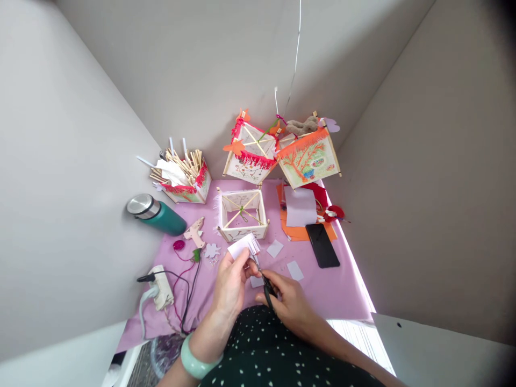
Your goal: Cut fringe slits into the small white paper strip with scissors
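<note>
Between the thumb and fingers of my left hand (231, 279) is a small pale lilac paper piece (241, 245), its right end cut into thin strips. My right hand (288, 298) grips black-handled scissors (269, 290), whose blades point up and left to the fringed end of the paper. Two cut paper pieces (275, 248) (295, 270) lie right of my hands, and another is partly hidden under them. Just beyond the held paper stands a four-sided lantern frame (242, 215) with crossed sticks and a green knot inside.
Two decorated lanterns (252, 153) (310, 156) stand at the back. A box of sticks (185, 174), teal bottle (163, 215), glue gun (195, 232) and power strip (163, 287) with cables are on the left. Orange sheets (298, 233) and a black phone (322, 245) lie at right.
</note>
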Motion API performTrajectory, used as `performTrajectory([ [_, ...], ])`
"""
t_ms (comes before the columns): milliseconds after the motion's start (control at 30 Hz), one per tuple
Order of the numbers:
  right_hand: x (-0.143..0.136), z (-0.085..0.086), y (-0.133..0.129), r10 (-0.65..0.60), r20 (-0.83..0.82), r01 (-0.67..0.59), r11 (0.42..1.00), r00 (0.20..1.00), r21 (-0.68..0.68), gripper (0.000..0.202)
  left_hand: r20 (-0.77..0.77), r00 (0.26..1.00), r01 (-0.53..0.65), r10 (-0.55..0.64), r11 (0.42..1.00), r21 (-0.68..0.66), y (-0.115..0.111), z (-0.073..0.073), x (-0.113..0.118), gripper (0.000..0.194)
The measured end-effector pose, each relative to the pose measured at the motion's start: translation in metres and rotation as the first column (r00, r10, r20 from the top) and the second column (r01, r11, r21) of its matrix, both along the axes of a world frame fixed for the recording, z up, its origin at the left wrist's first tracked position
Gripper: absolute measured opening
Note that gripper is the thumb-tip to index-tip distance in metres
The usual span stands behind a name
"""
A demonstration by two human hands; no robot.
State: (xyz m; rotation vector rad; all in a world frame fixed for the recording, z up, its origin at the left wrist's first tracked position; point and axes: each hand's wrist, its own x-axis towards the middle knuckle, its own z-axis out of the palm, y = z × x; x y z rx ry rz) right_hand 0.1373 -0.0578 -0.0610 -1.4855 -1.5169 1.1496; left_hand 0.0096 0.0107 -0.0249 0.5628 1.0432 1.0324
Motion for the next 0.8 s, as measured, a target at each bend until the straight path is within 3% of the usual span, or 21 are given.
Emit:
performTrajectory([
  [800,-0.0008,0.0036,0.0001,0.000,0.034,0.000,1.000,0.999,0.002,0.038,0.016,1.000,0.009,-0.009,1.000,-0.007,-0.0013,0.0006,0.0003,0.024],
])
